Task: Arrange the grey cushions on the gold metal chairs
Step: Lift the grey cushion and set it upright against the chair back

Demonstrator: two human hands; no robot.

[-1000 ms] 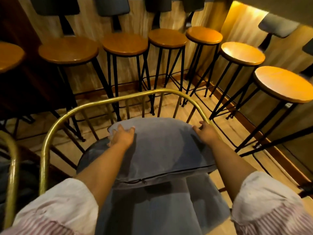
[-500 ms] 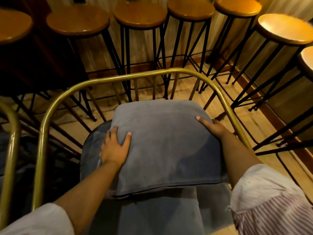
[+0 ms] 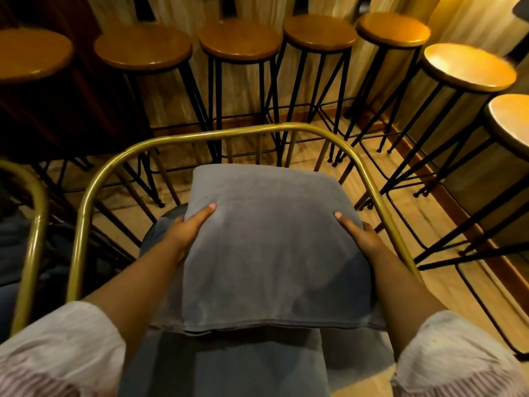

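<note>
Stools (image 3: pixel 239 43) with round wooden tops stand in a row beyond the grip, against the wall, and curve round past the right hand; they take no part in the job. Nearer in, the gold chair (image 3: pixel 86 202) wraps its metal rail around both hands, its back bar running just past the fingertips and its arms passing outside each wrist. A grey seat pad (image 3: pixel 229 365) shows under the grip and toward the person. Off beyond the left forearm, part of a second gold chair (image 3: pixel 35 224) shows at the edge of view, with something dark and grey in it; whether that is a cushion already set I cannot tell.

The grey cushion (image 3: pixel 272 253) sits between the two hands, inside the rail, lying roughly flat over the seat pad, its far edge close to the back bars. The left hand (image 3: pixel 187 230) clasps its left edge, thumb on top and fingers tucked beneath. The right hand (image 3: pixel 359 234) clasps the right edge the same way.

My reading is that this cushion is nearly placed: it is in the right chair but the hands have not let go. Left to do is to settle or prop it, release, and see to any remaining chairs.
</note>
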